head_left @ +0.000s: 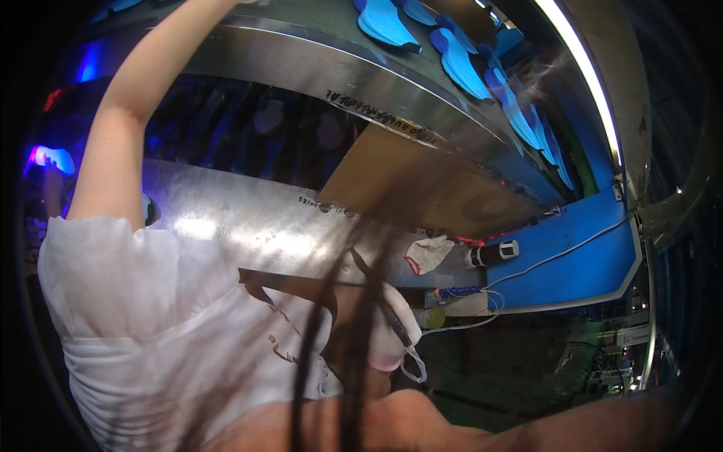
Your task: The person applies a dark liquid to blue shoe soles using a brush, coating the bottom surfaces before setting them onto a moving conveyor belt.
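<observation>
Several blue soles (388,26) lie on the upper conveyor (324,22). The left arm (162,64) reaches toward it, hand beyond the frame, grip untold. Against the white-gloved right hand (384,343) lies a slim dark tool (398,325); whether grasped, I cannot tell.

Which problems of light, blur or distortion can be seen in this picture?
In the head view: glare whitens parts of the metal shelf; dark, blurred strands, probably hair, cross the middle; the light tube curves with the fisheye; corners fall to black.
</observation>
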The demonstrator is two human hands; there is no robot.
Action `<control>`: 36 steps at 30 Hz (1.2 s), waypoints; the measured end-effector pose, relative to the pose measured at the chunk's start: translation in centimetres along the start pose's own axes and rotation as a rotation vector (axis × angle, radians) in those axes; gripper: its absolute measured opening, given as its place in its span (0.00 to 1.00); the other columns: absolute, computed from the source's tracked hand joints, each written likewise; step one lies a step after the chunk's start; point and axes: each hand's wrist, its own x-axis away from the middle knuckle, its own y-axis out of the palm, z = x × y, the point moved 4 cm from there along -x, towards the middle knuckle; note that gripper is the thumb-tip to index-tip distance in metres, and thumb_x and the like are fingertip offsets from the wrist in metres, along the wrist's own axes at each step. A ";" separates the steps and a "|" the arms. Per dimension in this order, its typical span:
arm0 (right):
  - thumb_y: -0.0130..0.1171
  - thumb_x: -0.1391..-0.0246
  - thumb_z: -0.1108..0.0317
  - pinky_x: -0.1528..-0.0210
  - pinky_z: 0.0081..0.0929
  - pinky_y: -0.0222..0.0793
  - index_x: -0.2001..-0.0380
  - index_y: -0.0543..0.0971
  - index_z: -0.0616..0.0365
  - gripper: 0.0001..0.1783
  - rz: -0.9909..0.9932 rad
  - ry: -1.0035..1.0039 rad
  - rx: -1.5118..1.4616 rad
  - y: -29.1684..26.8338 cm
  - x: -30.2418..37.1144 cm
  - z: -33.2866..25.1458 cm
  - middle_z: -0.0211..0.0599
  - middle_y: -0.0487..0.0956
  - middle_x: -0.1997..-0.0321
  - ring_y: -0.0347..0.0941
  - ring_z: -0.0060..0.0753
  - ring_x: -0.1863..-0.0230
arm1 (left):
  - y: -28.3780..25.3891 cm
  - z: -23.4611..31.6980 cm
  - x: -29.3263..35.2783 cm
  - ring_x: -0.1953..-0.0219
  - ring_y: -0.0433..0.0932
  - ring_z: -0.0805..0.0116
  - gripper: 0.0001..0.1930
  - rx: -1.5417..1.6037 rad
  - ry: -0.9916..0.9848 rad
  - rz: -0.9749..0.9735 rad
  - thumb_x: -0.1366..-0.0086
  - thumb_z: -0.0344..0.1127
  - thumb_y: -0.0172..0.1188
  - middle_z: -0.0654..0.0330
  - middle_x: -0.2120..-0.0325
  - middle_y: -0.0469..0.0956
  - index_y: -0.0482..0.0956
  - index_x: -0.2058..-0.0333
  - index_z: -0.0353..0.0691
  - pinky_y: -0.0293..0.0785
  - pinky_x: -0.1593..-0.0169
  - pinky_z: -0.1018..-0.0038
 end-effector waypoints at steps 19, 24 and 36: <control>0.52 0.41 0.78 0.73 0.16 0.69 0.51 0.76 0.68 0.15 0.315 0.467 -0.205 -0.5 3.0 3.4 0.44 0.82 0.60 0.73 0.19 0.77 | -1.6 -1.7 11.7 0.67 0.83 0.62 0.19 0.536 -0.171 0.445 0.45 0.35 0.74 0.52 0.65 0.82 0.76 0.59 0.33 0.84 0.66 0.70; 0.57 0.42 0.81 0.74 0.14 0.70 0.54 0.76 0.70 0.12 0.619 0.599 -0.366 -1.2 4.0 5.0 0.44 0.82 0.64 0.73 0.19 0.78 | 5.4 5.5 24.7 0.48 0.78 0.59 0.10 0.210 0.744 0.369 0.31 0.27 0.55 0.57 0.50 0.79 0.84 0.56 0.35 0.77 0.47 0.64; 0.59 0.41 0.74 0.78 0.13 0.65 0.58 0.78 0.70 0.11 0.698 0.764 -0.292 -1.3 5.5 10.4 0.30 0.75 0.75 0.68 0.16 0.79 | 25.4 5.7 42.5 0.40 0.70 0.37 0.18 0.738 0.609 -0.543 0.55 0.31 0.79 0.41 0.40 0.67 0.77 0.70 0.42 0.71 0.41 0.52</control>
